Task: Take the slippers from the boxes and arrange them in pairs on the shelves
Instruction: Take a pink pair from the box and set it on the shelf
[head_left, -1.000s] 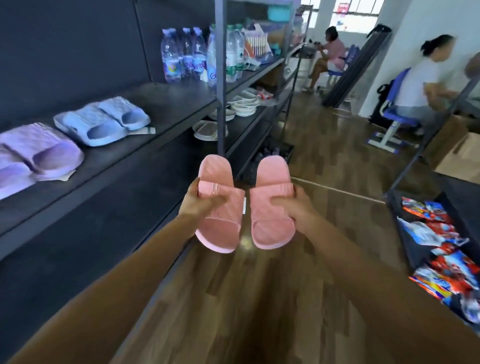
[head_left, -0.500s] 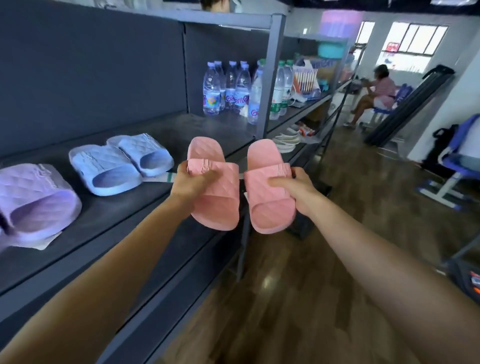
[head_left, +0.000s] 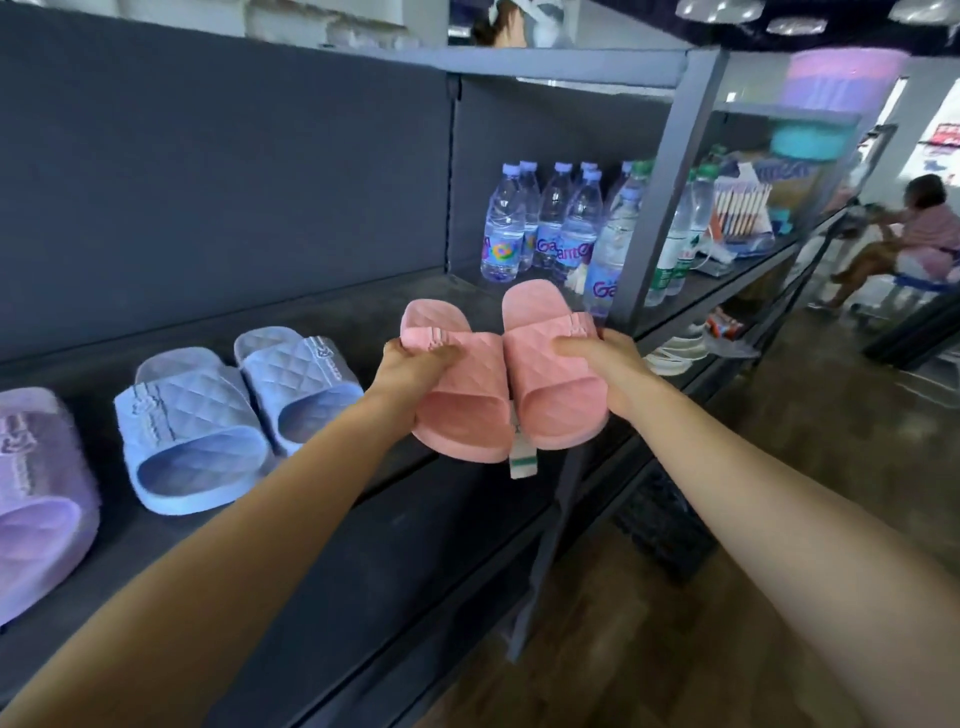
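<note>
I hold a pair of pink quilted slippers side by side above the front edge of the dark shelf (head_left: 363, 317). My left hand (head_left: 410, 371) grips the strap of the left pink slipper (head_left: 462, 405). My right hand (head_left: 605, 371) grips the strap of the right pink slipper (head_left: 550, 395). A white and green tag (head_left: 522, 462) hangs below them. A blue pair (head_left: 228, 410) and a purple slipper (head_left: 36, 493) lie on the shelf to the left.
Several water bottles (head_left: 561, 228) stand at the back of the shelf, beside a grey upright post (head_left: 660, 192). White slippers (head_left: 675, 353) lie on a lower shelf further right. A person (head_left: 904, 234) sits at the far right on the wooden floor side.
Both hands have carried the pink pair up and leftward, from over the floor to the shelf edge, right of the blue pair. The view has turned toward the shelf.
</note>
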